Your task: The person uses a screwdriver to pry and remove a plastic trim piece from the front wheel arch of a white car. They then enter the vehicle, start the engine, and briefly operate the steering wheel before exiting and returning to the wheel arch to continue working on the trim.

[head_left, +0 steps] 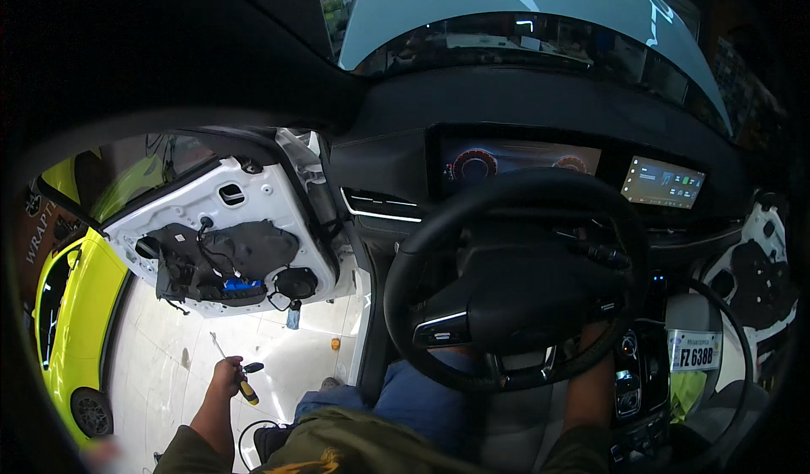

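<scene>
The left hand (225, 376) is clasping a screwdriver (248, 392) near the open door's (272, 197) lower edge; the right forearm (588, 398) is reaching behind the steering wheel (525, 282), fingers hidden, grip untellable; blind handwork is apparently proceeding, next calling for careful feel

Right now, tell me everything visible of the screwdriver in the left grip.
The screwdriver has a yellow-and-black, plastic-looking handle and a slim, metallic-looking shaft. The left grip is closed around its middle, over the pale tiled floor. The shaft slants forward and left; the handle end sticks out behind, to the right. A dark object juts out beside it; whether they touch is unclear.
</scene>
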The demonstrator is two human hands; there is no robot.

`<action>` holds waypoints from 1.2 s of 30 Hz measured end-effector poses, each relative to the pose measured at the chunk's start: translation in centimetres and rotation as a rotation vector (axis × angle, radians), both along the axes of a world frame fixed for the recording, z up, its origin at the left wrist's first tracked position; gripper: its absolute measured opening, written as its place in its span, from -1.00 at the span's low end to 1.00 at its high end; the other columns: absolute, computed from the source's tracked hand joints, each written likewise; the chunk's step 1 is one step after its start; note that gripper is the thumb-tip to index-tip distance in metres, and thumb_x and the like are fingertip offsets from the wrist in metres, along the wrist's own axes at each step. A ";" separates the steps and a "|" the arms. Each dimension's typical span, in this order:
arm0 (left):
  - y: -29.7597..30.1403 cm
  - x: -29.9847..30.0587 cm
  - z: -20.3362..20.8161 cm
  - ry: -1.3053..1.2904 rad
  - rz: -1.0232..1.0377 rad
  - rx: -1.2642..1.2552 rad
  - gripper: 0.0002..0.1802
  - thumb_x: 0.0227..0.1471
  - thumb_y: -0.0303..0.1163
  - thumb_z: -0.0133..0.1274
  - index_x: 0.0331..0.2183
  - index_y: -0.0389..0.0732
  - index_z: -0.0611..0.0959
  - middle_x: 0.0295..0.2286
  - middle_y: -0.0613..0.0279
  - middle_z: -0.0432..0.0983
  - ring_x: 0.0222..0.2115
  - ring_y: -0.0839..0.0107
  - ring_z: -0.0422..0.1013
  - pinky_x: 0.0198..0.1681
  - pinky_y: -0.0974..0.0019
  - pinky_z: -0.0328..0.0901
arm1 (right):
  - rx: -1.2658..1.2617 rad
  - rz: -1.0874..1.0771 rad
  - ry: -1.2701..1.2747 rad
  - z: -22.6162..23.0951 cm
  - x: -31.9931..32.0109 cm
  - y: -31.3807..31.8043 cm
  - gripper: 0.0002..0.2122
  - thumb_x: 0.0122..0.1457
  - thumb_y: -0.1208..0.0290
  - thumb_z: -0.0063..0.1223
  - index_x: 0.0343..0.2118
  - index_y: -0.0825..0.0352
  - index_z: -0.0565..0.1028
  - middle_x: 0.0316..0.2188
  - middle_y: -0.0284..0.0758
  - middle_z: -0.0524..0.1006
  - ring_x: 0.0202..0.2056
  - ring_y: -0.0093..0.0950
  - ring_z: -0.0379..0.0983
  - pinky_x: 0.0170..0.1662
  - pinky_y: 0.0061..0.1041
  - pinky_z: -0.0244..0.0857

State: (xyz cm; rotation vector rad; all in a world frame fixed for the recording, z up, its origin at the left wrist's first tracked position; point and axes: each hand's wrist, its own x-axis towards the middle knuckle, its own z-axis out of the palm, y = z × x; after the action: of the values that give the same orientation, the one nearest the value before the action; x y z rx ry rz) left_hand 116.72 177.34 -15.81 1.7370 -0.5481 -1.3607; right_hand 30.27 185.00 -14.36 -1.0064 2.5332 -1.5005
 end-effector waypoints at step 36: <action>-1.2 6.0 8.4 0.070 0.254 -0.566 -0.85 -0.05 -0.40 -0.05 -0.37 -0.23 0.48 -0.60 0.31 0.32 -0.64 0.54 0.23 -0.55 0.50 0.18 | -0.180 0.075 0.182 19.5 11.6 6.9 -0.55 0.17 0.18 -0.07 0.09 0.26 0.27 -0.03 -0.12 0.40 0.02 -0.27 0.31 0.06 -0.36 0.12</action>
State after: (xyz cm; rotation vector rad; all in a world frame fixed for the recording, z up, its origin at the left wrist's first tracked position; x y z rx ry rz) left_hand 122.67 176.15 -7.41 1.2427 -0.5823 -0.9634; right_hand 41.90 191.89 5.17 -1.3032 2.4769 -1.7134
